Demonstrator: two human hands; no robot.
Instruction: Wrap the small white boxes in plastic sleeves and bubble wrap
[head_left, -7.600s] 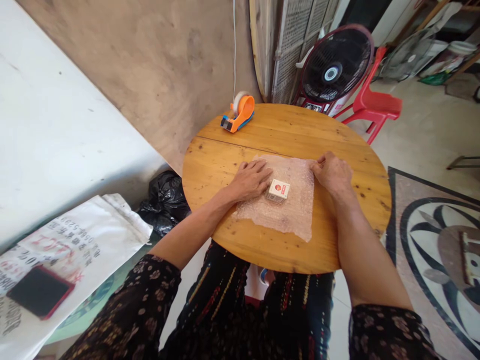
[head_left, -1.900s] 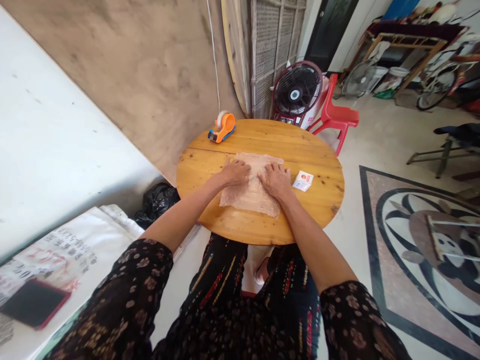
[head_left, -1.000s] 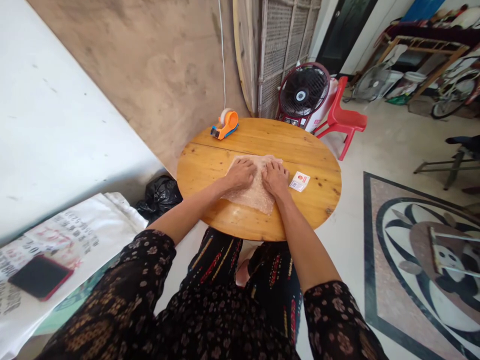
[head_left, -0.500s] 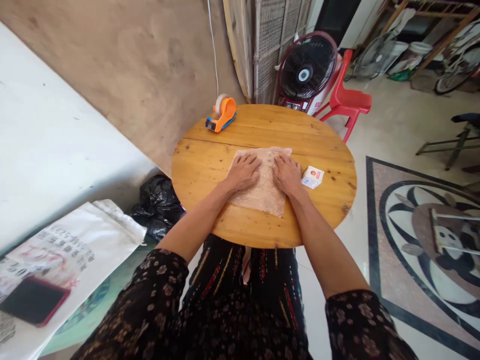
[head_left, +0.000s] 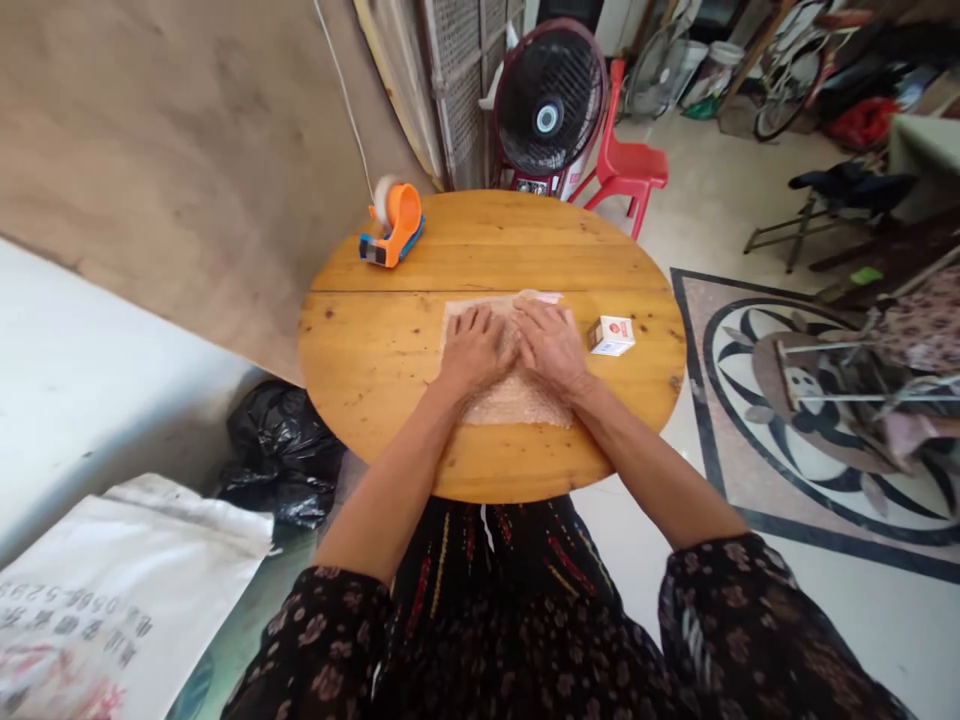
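Observation:
A sheet of clear, pinkish bubble wrap [head_left: 517, 402] lies flat on the round wooden table [head_left: 360, 340]. My left hand [head_left: 477, 350] rests palm down on its left part, fingers stretched out. On the upper right part lies my right hand [head_left: 549, 345], also flat, its fingers pointing up and to the left. The two hands almost meet in the middle and hide much of the sheet. Just right of my right hand stands a small white box [head_left: 612, 336] with a red mark. An orange tape dispenser [head_left: 403, 222] sits at the table's far left.
Behind the table stand a dark red fan [head_left: 550, 110] and a red plastic chair [head_left: 630, 165]. A black plastic bag [head_left: 281, 440] and a white printed sack [head_left: 150, 560] are at the lower left. A wooden panel [head_left: 187, 150] borders the table's left side.
My right hand has slid left over the bubble wrap, closer to my left hand. The left hand stays flat on the sheet. The view has shifted to the right.

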